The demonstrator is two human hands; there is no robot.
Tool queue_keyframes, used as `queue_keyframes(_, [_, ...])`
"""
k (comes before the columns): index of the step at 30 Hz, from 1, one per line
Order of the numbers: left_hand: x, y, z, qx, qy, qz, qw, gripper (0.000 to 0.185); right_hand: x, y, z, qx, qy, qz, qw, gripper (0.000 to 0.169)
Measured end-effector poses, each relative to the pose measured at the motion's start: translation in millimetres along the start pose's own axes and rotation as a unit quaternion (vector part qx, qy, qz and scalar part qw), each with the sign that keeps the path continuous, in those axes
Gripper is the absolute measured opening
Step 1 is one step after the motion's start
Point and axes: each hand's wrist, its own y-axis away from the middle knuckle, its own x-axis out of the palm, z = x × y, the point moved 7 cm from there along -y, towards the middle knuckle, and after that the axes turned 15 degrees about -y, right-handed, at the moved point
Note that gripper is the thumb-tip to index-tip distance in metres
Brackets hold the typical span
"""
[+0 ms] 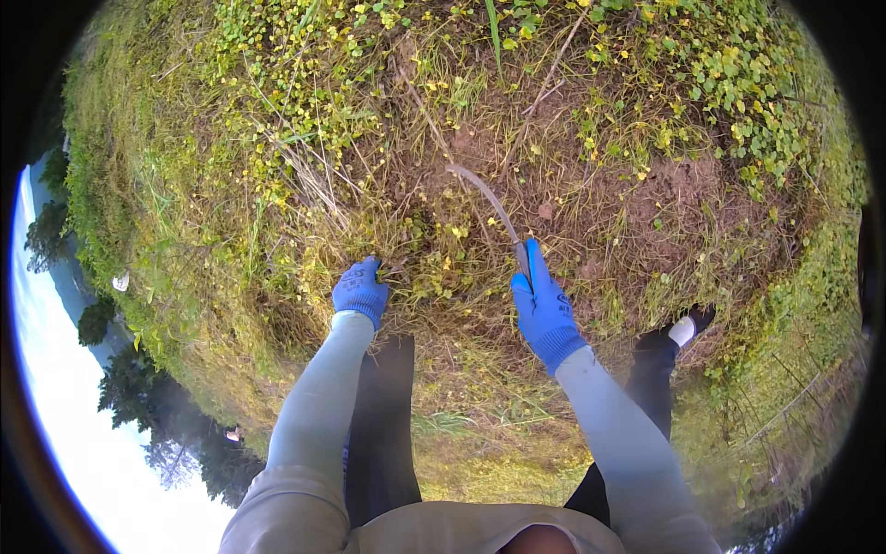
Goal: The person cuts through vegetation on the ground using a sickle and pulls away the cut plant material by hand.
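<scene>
A sickle (493, 201) with a curved, narrow blade is held in my right hand (545, 311), which wears a blue knitted work glove. The blade points up and to the left over the weedy ground, its tip close to bare reddish soil. My left hand (360, 291), in a matching glove, is low among tangled weeds (408, 270) left of the sickle. Its fingers are curled around some stems, though the fingertips are partly hidden by the growth.
Low leafy plants (747, 104) cover the upper right of the slope. Dry stalks (311, 173) stand left of centre, and a thin bare stem (543, 90) lies above the blade. My shoe (702, 318) rests on the ground at right. Trees (152, 395) edge the far left.
</scene>
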Motion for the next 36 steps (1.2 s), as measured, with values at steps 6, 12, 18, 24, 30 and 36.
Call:
queue_keyframes(6, [-65.5, 31.2, 51.5, -0.069, 0.145, -0.123, 0.979, 0.057, 55.5, 64.5, -36.8, 0.272, 0.007, 0.202, 0.941, 0.056])
queue_keyframes(12, [-102.1, 85.9, 116.5, -0.038, 0.242, -0.328, 0.912, 0.052, 60.5, 114.6, 95.0, 0.149, -0.134, 0.216, 0.956, 0.054])
queue_keyframes(18, [-82.9, 123.9, 208.2, -0.12, 0.342, -0.285, 0.888, 0.06, 59.2, 141.2, 275.3, -0.14, 0.305, 0.207, 0.919, 0.06])
queue_keyframes(24, [-61.7, 95.1, 286.0, -0.062, 0.541, -0.089, 0.834, 0.074, -85.2, 179.8, 368.4, -0.082, 0.242, -0.017, 0.967, 0.056])
queue_keyframes(30, [-179.0, 76.3, 259.1, 0.03, 0.478, -0.192, 0.856, 0.064, -242.1, 244.2, 309.5, -0.054, 0.055, -0.334, 0.939, 0.058])
queue_keyframes(36, [-282.9, 133.1, 25.9, 0.212, 0.226, -0.209, 0.928, 0.054, -274.8, 237.5, 177.4, -0.017, -0.153, -0.413, 0.898, 0.06])
